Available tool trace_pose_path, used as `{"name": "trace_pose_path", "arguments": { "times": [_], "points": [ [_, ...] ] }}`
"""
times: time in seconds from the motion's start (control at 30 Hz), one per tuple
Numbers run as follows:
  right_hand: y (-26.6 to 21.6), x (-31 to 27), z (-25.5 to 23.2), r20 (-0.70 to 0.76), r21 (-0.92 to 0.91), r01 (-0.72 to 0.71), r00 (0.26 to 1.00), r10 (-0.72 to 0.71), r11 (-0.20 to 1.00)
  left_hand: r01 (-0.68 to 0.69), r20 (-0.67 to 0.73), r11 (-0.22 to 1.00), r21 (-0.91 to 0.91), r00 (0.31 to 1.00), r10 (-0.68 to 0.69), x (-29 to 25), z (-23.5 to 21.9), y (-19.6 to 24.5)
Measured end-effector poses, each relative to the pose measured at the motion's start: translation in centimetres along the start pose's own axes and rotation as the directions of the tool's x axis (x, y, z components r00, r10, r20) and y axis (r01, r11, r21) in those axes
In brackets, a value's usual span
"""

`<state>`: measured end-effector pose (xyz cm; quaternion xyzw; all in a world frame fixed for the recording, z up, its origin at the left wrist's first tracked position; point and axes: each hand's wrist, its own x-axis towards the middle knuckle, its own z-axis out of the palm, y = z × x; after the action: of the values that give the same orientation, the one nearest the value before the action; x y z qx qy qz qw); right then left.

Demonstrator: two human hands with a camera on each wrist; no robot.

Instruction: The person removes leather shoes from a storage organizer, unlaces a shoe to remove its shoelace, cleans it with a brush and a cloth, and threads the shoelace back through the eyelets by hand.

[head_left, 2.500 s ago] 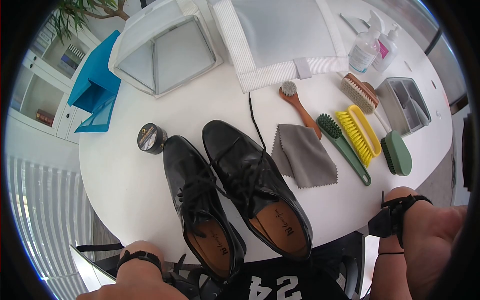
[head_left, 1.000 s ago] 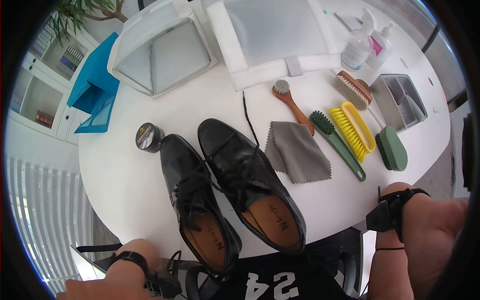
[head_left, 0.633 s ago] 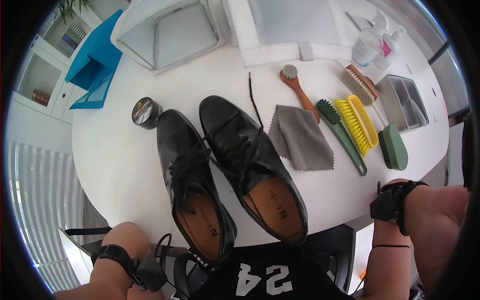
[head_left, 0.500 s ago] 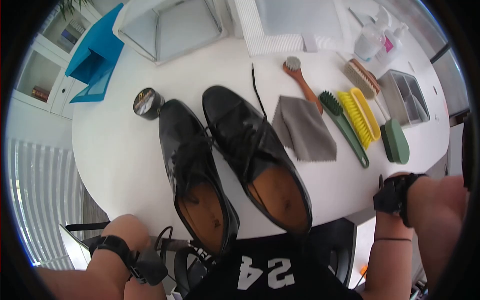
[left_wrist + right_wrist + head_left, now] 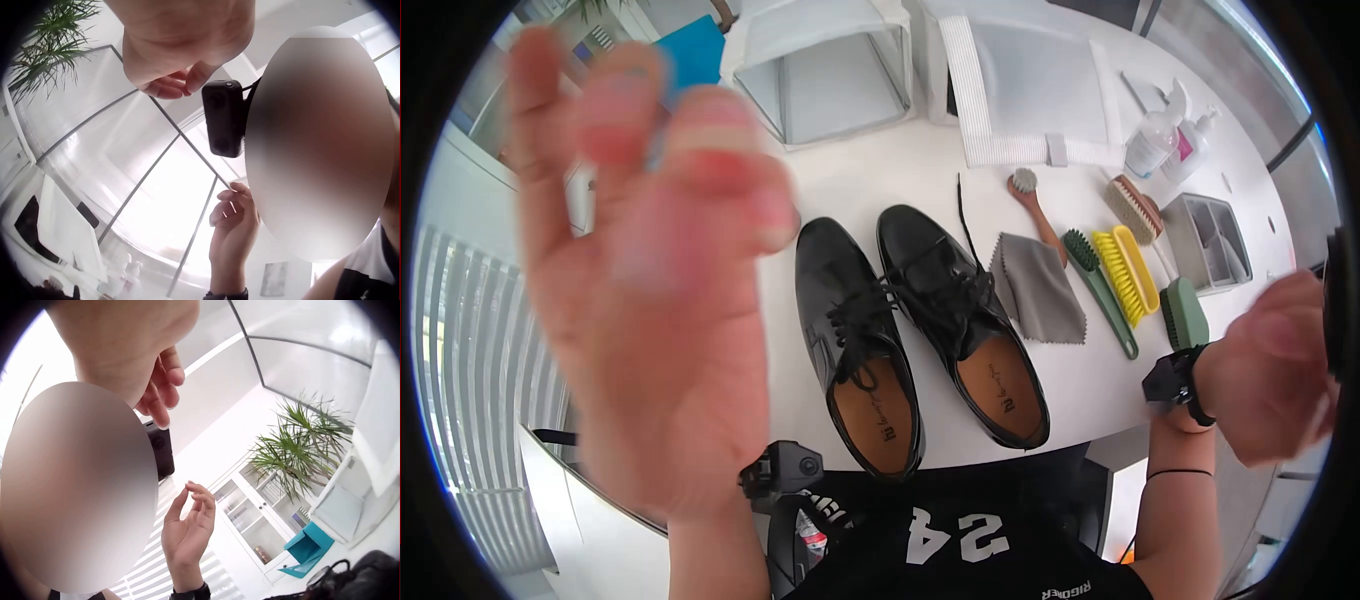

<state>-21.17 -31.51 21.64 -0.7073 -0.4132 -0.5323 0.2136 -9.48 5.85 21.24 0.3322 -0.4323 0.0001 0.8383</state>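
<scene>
The left hand (image 5: 660,280) is raised close to the head camera, blurred, its fingers loosely bent and holding nothing; it covers the table's left part. At the right edge, the right hand (image 5: 1270,365) is lifted too, its fingers mostly out of sight. In the left wrist view the right hand (image 5: 234,244) has loosely bent fingers with nothing in them. The right wrist view shows the left hand (image 5: 189,534) likewise empty. A black head-mounted camera (image 5: 223,119) is near the hands. Between the hands, two black laced shoes (image 5: 850,330) stand side by side on the white table (image 5: 1100,410).
Right of the shoes lie a grey cloth (image 5: 1040,290), a wooden brush (image 5: 1040,215), a green long-handled brush (image 5: 1100,290), a yellow brush (image 5: 1130,275) and a green brush (image 5: 1185,315). Behind stand white bins (image 5: 830,90), bottles (image 5: 1150,140) and a grey divided box (image 5: 1210,240).
Both hands have risen from the lower edges toward the head camera, the left one most. The view has shifted, so the shoes appear farther right. The round black tin is now hidden behind the left hand.
</scene>
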Motion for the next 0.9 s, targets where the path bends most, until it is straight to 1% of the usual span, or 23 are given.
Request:
{"name": "trace_pose_path", "arguments": {
  "times": [0.03,0.07,0.13,0.2,0.27,0.3,0.33,0.37,0.4,0.43,0.47,0.57,0.6,0.63,0.67,0.7,0.77,0.9],
  "points": [
    [-0.9,0.3,0.8,0.070,0.025,-0.158,0.985,0.156,0.987,-0.001,-0.085,0.984,0.180,0.996,0.016,-0.2,0.9,-0.9],
    [-1.6,0.8,1.7,0.139,0.037,-0.308,0.944,0.300,0.951,-0.023,-0.070,0.982,0.185,0.997,0.036,-0.2,1.7,-1.6],
    [-2.4,2.4,3.8,0.156,-0.013,-0.433,0.889,0.430,0.901,0.142,-0.179,0.959,0.246,0.979,-0.099,0.3,2.8,-2.5],
    [-1.9,2.0,4.4,0.158,-0.032,-0.453,0.878,0.452,0.891,0.151,-0.174,0.951,0.271,0.979,-0.106,0.4,3.2,-2.4],
    [-2.2,2.0,5.5,0.100,-0.028,-0.537,0.838,0.537,0.843,0.196,-0.190,0.937,0.289,0.971,-0.145,-0.1,3.4,-2.8],
    [-2.3,2.1,5.3,0.111,-0.032,-0.539,0.835,0.539,0.842,0.095,-0.321,0.981,0.172,0.946,-0.035,-0.3,3.5,-3.5],
    [-2.2,2.0,5.1,0.116,-0.027,-0.551,0.827,0.550,0.834,-0.030,-0.454,0.997,0.073,0.889,0.060,-0.5,3.4,-4.2],
    [-2.0,1.8,4.9,0.117,-0.047,-0.524,0.843,0.526,0.850,-0.170,-0.583,0.985,-0.006,0.802,0.135,-0.7,3.4,-4.5],
    [-1.9,1.7,4.7,0.116,-0.068,-0.492,0.860,0.496,0.868,-0.163,-0.584,0.987,-0.004,0.801,0.130,-0.7,2.6,-3.6],
    [-2.5,2.0,4.7,0.099,-0.071,-0.555,0.823,0.559,0.829,-0.048,-0.342,0.997,0.054,0.938,0.063,-0.6,1.3,-1.9],
    [-2.5,2.0,4.7,0.099,-0.071,-0.557,0.822,0.561,0.828,0.049,-0.081,0.989,0.140,0.996,-0.038,-0.5,0.6,-0.9],
    [-2.1,1.8,4.3,0.104,-0.089,-0.540,0.830,0.547,0.837,0.043,-0.090,0.993,0.112,0.995,-0.032,-0.7,1.2,-0.7],
    [-1.9,1.6,4.1,0.106,-0.120,-0.521,0.840,0.533,0.845,0.044,-0.095,0.992,0.117,0.995,-0.033,-0.7,0.9,-0.6],
    [-1.8,1.3,3.9,0.108,-0.149,-0.503,0.847,0.520,0.851,0.049,-0.061,0.993,0.112,0.997,-0.042,-0.7,0.6,-0.5],
    [-1.8,1.2,3.8,0.110,-0.140,-0.506,0.846,0.522,0.851,0.053,-0.025,0.993,0.108,0.998,-0.051,-0.7,0.4,-0.3],
    [-1.7,1.2,3.7,0.107,-0.145,-0.501,0.849,0.517,0.853,0.054,-0.029,0.992,0.115,0.998,-0.051,-0.7,0.5,-0.2],
    [-1.6,1.1,3.7,0.105,-0.146,-0.495,0.853,0.511,0.857,0.074,-0.086,0.987,0.143,0.994,-0.062,-0.7,1.2,-0.4],
    [-1.7,1.2,3.8,0.102,-0.114,-0.489,0.860,0.500,0.865,0.036,-0.067,0.993,0.109,0.997,-0.028,-1.0,1.5,-0.6]
  ]
}}
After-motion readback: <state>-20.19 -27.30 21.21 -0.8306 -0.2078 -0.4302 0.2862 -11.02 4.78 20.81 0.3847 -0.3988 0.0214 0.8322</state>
